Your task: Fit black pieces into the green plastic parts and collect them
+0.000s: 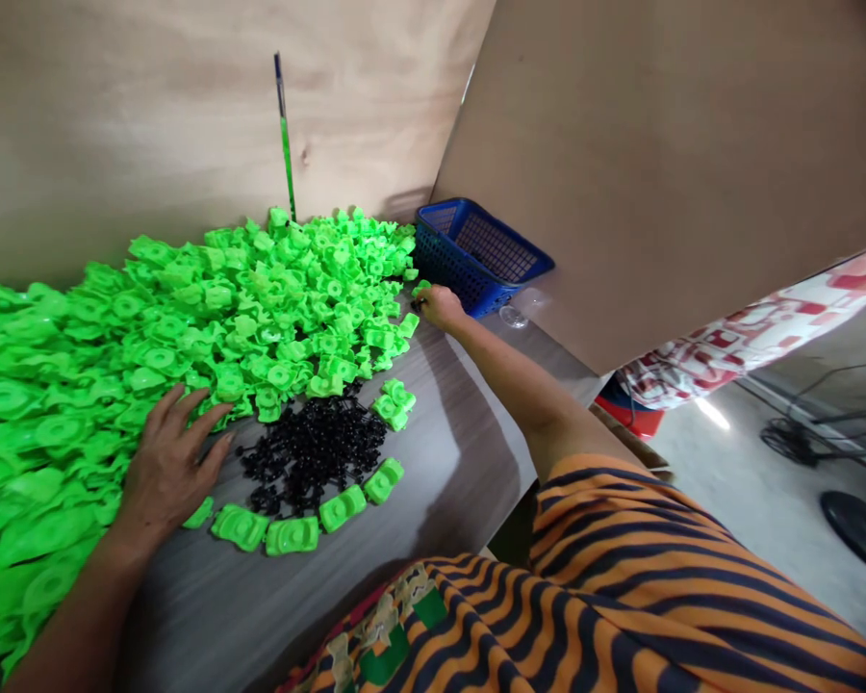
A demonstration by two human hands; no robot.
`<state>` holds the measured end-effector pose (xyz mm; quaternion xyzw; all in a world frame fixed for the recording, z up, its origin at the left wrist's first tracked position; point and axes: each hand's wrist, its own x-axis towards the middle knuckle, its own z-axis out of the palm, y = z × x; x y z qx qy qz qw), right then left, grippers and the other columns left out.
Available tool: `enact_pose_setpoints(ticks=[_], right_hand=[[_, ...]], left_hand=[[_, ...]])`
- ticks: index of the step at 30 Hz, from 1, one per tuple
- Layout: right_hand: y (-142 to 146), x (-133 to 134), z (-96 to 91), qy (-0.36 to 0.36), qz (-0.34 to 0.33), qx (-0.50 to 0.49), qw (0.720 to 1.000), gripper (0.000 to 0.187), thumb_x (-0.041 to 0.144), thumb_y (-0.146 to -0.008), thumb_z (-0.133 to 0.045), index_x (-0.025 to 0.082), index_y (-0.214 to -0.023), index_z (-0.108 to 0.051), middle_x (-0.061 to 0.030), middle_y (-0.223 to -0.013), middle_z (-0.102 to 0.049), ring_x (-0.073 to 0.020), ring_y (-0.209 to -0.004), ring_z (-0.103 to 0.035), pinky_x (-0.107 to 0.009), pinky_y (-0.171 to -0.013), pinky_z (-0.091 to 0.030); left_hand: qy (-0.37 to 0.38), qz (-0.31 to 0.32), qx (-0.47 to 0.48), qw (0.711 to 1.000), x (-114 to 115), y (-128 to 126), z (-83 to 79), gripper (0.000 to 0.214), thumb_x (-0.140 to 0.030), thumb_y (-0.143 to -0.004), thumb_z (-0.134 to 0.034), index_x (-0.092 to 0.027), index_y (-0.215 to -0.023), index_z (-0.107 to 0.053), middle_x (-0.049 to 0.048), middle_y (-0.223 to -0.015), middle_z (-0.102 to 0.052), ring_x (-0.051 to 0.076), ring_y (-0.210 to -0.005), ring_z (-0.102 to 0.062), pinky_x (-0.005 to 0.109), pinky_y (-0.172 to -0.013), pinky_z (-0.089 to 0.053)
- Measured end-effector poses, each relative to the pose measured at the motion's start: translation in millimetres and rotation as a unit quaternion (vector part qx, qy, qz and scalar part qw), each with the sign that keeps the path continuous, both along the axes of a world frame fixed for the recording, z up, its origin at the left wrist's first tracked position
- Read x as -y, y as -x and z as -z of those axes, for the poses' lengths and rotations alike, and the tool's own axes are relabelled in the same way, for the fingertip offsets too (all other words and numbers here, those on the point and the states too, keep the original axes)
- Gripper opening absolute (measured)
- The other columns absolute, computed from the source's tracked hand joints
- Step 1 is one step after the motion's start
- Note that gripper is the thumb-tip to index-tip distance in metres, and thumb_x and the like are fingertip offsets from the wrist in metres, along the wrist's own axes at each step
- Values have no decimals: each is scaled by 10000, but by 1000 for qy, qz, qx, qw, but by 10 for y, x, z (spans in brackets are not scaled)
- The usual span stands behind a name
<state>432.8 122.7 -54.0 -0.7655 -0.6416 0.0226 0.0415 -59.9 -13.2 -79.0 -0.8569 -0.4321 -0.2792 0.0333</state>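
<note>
My left hand (169, 467) is open, its fingers spread over the near edge of a big heap of bright green plastic toy car bodies (289, 308). Beside its fingertips is a pile of small black parts (318, 448) that look like wheels on axles. My right hand (442, 308) reaches out by the blue basket, fingers pinched on small black parts (417, 305). A green piece (421, 288) shows just beyond these fingers; whether they touch it I cannot tell. Several car bodies (292, 535) are set in a curved row along the near side of the black pile.
A blue plastic basket (476, 289) stands in the back right corner of the grey table (454, 452). A clear round object (514, 316) lies beside it. Wooden boards (361, 106) rise behind and to the right. A thin green-and-black rod (284, 135) stands against the back board.
</note>
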Motion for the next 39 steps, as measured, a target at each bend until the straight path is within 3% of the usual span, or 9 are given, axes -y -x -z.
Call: enact_pose_setpoints(ticks=[6,16,20,25,33,36,39], right_hand=[[-19,-47,-73,46,1,14,999,338,83,-855,-606,147,-1133,-787,-135,-1189,-756,-246,-1088,-680,-254,-863,-492],[65,-112,-175,54,32,9,998,258,129,-873,-587,151,-1017,-799,-108,-966,-783,-253,-963,-734,-271,-820,-558],[150,-118,-182,58,34,19,998,246,173,-852,-666,178,-1063,-792,-109,-1027,-777,-273,-1042,-728,-269,-836,-558],[232,-78,-232,72,51,24,996,291,185,-833,-737,108,-1113,-766,-171,-1094,-757,-279,-1039,-737,-258,-817,-544],[247,44,-443,80,65,32,994,234,102,-871,-675,72,-1088,-758,-174,-1014,-739,-254,-991,-719,-271,-801,-511],[412,93,-619,47,26,22,998,219,74,-873,-610,61,-1024,-768,-167,-987,-738,-244,-967,-692,-285,-811,-497],[810,230,-805,-1,-79,-13,997,224,89,-835,-595,132,-961,-775,-72,-931,-738,-197,-926,-664,-261,-814,-480]], left_hand=[[1,-3,3,1000,8,-12,-13,309,-330,-1021,-542,-153,-1229,-686,209,-1347,-627,401,-1479,-444,587,-1188,-438],[-7,8,9,1000,-14,10,4,298,-321,-1004,-566,-184,-1238,-689,196,-1340,-635,409,-1465,-458,598,-1185,-440],[-5,14,18,1000,-19,21,14,298,-316,-992,-577,-207,-1245,-690,183,-1347,-634,410,-1470,-456,599,-1189,-434],[7,7,24,1000,-9,13,11,297,-317,-992,-573,-239,-1255,-686,159,-1343,-639,399,-1478,-453,605,-1193,-435],[-1,8,24,1000,-26,13,29,304,-333,-996,-564,-222,-1246,-697,178,-1340,-647,408,-1461,-469,620,-1181,-443],[-2,12,23,1000,-26,14,27,304,-328,-997,-565,-210,-1243,-698,187,-1349,-642,410,-1461,-467,615,-1177,-447],[-4,14,20,1000,-31,16,24,303,-323,-997,-568,-195,-1238,-699,200,-1344,-641,416,-1464,-463,611,-1178,-446]])
